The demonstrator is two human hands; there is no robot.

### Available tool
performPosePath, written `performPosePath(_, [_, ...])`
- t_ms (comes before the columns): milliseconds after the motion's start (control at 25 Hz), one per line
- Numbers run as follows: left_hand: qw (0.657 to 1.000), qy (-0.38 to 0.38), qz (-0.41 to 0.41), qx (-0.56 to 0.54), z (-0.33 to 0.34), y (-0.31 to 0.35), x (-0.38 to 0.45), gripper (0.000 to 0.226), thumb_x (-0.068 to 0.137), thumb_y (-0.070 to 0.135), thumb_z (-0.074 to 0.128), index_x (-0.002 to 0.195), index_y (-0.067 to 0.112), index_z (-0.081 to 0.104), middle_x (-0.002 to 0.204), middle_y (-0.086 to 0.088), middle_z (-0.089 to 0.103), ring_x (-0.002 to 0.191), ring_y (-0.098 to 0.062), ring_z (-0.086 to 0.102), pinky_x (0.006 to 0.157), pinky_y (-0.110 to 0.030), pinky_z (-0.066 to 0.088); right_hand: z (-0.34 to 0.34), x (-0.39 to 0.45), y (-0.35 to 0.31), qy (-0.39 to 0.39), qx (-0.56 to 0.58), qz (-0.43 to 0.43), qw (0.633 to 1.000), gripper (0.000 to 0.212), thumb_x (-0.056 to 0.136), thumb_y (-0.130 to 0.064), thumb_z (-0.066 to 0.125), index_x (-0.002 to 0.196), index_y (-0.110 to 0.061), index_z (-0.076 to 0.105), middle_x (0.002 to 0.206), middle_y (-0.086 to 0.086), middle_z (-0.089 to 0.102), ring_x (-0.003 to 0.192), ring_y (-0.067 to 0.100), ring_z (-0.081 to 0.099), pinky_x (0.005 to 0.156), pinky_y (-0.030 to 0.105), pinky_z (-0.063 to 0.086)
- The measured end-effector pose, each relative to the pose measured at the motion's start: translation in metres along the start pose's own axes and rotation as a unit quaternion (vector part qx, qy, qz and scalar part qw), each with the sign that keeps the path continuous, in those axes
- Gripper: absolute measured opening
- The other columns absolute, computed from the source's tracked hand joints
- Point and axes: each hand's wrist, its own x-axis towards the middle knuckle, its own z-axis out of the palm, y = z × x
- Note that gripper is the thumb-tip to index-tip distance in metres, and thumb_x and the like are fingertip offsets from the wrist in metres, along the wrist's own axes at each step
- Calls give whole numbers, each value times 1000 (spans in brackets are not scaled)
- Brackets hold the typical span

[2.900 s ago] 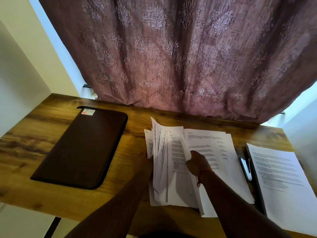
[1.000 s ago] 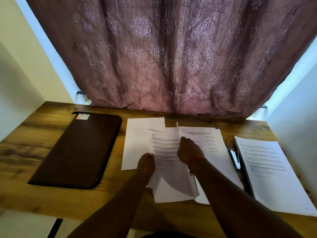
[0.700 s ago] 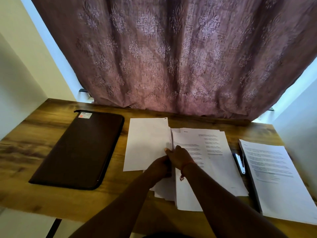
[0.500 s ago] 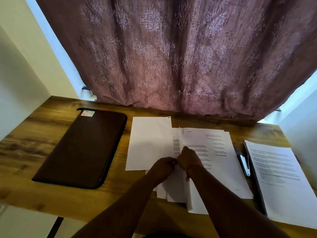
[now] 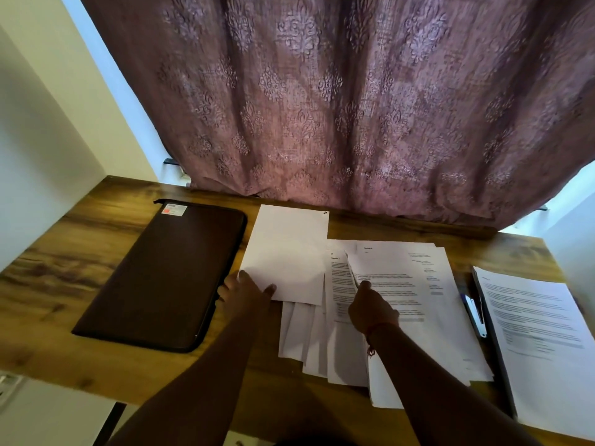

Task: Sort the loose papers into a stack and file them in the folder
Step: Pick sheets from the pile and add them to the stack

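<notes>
The left hand (image 5: 248,292) rests flat, fingers spread, on a blank sheet (image 5: 286,252) beside the closed folder (image 5: 164,275). The right hand (image 5: 370,309) pinches a page edge among fanned papers (image 5: 322,342) overhanging the surface's (image 5: 64,252) near edge.

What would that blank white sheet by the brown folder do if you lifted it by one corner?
The blank sheet is a single thin page lying flat, so it would probably droop and bend. It looks very light and would likely slide easily on the smooth wooden desk. The left hand rests its fingers on the near edge, which should keep it from drifting.
</notes>
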Motion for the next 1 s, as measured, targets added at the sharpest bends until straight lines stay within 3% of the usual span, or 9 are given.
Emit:
performPosePath(120, [998, -47, -38, -24, 8, 1, 16, 97, 75, 60, 74, 142, 5, 30, 140, -19, 40, 124, -36, 47, 102, -48, 45, 4, 2, 4, 11, 20, -3, 1000, 12, 92, -24, 38, 104, -26, 35, 113, 3, 64, 105, 31, 62, 97, 58, 43])
performPosePath(240, [989, -88, -22, -113, 5, -1, 28, 73, 74, 41, 80, 130, 10, 47, 120, -12, 60, 106, -30, 60, 88, -45, 56, 1, 0, 4, 11, 29, -4, 1000, 11, 93, -23, 40, 101, -26, 33, 113, 3, 63, 106, 31, 62, 96, 58, 45])
performPosePath(320, [975, -65, -25, -211, -5, 2, 17, 45, 87, 22, 67, 127, 10, 51, 116, -12, 62, 103, -31, 61, 85, -44, 57, -1, -1, 5, 4, 41, -6, 999, 13, 94, -21, 40, 106, -23, 36, 115, 4, 63, 107, 31, 62, 97, 57, 45])
performPosePath(400, [961, 33, -15, -275, -20, 15, 2, 31, 93, 15, 60, 122, 7, 55, 118, -14, 59, 106, -34, 61, 86, -45, 57, -3, 3, 9, -12, 64, -2, 998, 22, 93, -19, 41, 115, -18, 39, 119, 7, 62, 109, 32, 60, 97, 56, 46])
performPosePath(520, [933, 202, 184, -233, -44, 42, -32, 21, 89, 16, 64, 110, 11, 63, 114, -8, 56, 100, -27, 59, 83, -40, 56, -9, 8, 13, -26, 109, 5, 994, 34, 94, -17, 45, 127, -12, 43, 123, 12, 60, 113, 32, 58, 98, 50, 48])
performPosePath(640, [879, 236, 398, -112, -54, 72, -75, 28, 88, 27, 59, 113, 17, 66, 121, -6, 60, 111, -22, 56, 93, -40, 52, -15, 8, 15, -11, 201, 11, 979, 30, 96, -21, 48, 125, -14, 53, 118, 8, 62, 107, 26, 58, 93, 43, 50])
performPosePath(720, [830, 221, 508, -68, -45, 87, -107, 26, 90, 29, 56, 111, 18, 67, 128, -5, 62, 125, -24, 52, 108, -50, 43, -22, 9, 24, 3, 285, -5, 958, 28, 98, -29, 52, 120, -14, 60, 114, 7, 66, 107, 27, 61, 94, 45, 50])
performPosePath(880, [766, 114, 632, -5, -4, 87, -136, 31, 92, 27, 64, 122, 22, 58, 142, -3, 55, 139, -21, 43, 115, -55, 31, -39, 17, 52, -19, 560, 12, 828, 33, 101, -28, 49, 119, -3, 61, 109, 20, 69, 106, 40, 64, 91, 53, 54])
performPosePath(1000, [761, -6, 638, 116, 25, 70, -132, 59, 88, 12, 68, 140, 19, 41, 159, -9, 30, 149, -28, 22, 120, -53, 15, -52, 9, 62, 26, 495, 12, 869, 24, 98, -30, 54, 113, -14, 63, 103, 12, 70, 97, 34, 66, 85, 50, 56])
